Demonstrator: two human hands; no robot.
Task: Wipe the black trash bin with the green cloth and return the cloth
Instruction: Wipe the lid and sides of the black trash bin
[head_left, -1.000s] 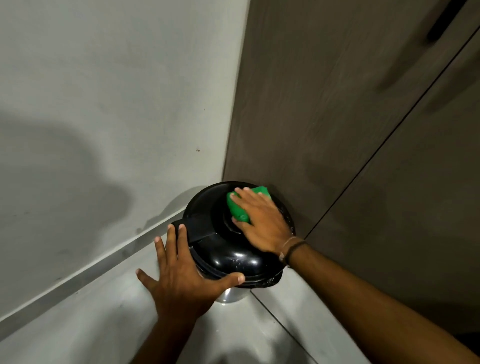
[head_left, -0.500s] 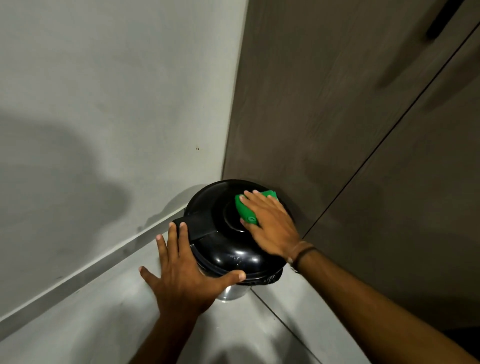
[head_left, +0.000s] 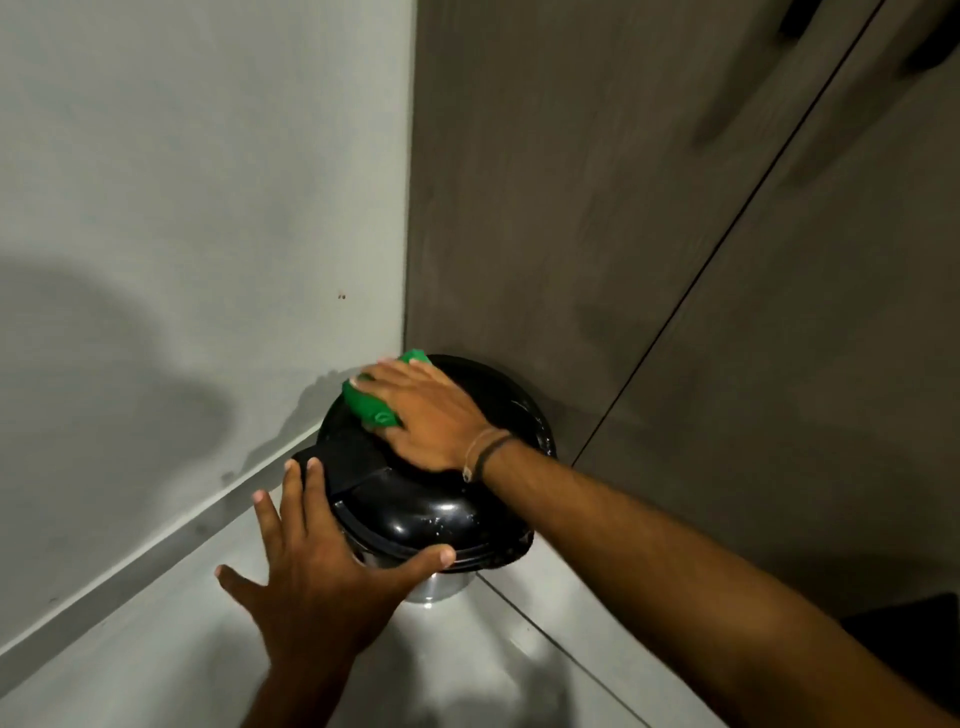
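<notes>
The black trash bin (head_left: 431, 499) stands on the floor (head_left: 156, 649) in a corner, between a pale wall (head_left: 182, 182) on the left and dark wood-grain cabinet doors (head_left: 675, 260) behind and to the right. Its domed black lid is closed, and a bit of shiny metal body shows below the lid's near edge.

The right hand (head_left: 431, 415) lies flat on the far left part of the lid with the green cloth (head_left: 371, 402) bunched under its fingers; the grip is a flat press of palm and fingers that pins the cloth to the lid rather than a pinch. A thin band circles that wrist. The left hand (head_left: 317, 577) is spread wide and holds nothing: its fingers lie against the lid's left edge by the hinge block, and its thumb hooks along the near rim, which looks like bracing.

By my reading, the wiping is in mid-course. The near part of the lid carries pale specks and smears, so it seems not yet clean there. Nothing shows that the metal body is wiped, and most of it is hidden. Returning the cloth is still to do, and no place for it is in view.
</notes>
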